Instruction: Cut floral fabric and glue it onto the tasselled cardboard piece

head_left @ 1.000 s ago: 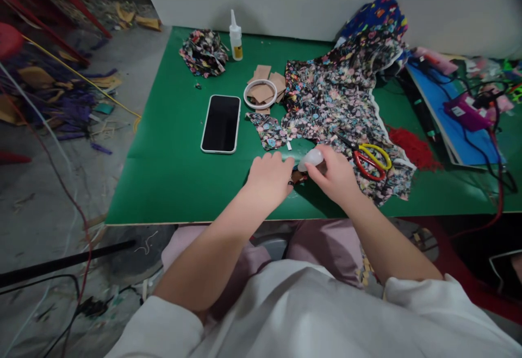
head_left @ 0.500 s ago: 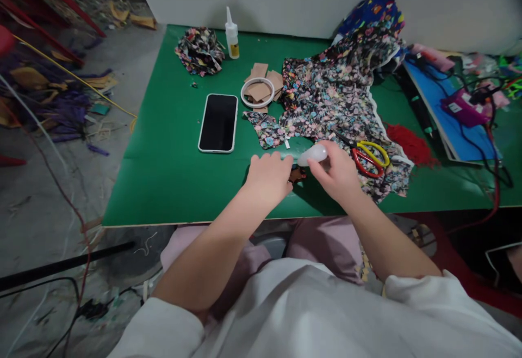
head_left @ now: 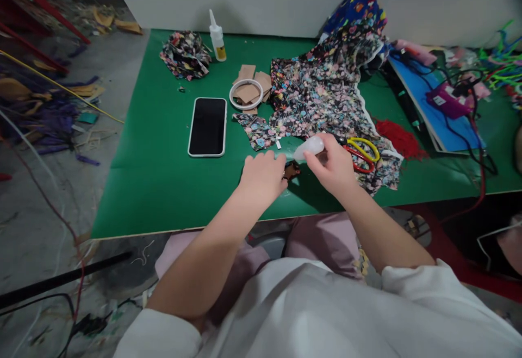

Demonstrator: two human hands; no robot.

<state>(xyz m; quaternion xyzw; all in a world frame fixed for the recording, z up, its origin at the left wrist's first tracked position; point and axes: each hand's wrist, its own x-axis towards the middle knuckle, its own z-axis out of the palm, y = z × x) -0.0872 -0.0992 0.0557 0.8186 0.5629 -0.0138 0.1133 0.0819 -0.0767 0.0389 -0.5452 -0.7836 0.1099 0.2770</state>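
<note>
Free tabletop (head_left: 159, 195) left of left hand (head_left: 263, 177); phone (head_left: 207, 127) beyond

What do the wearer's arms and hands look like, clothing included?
Loose white fabric sleeves end near the elbows. The left forearm and right forearm are bare, with no watch, bracelet or cable visible on them. Left hand and right hand are ungloved. A possible ring on the left hand is too small to confirm.

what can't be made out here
In the head view:
small brown piece: left part hidden by the left hand
rounded white object: right end covered by the right hand
white plastic bottle with yellow label: print too small
bright green strands: cut off by the right edge
</note>
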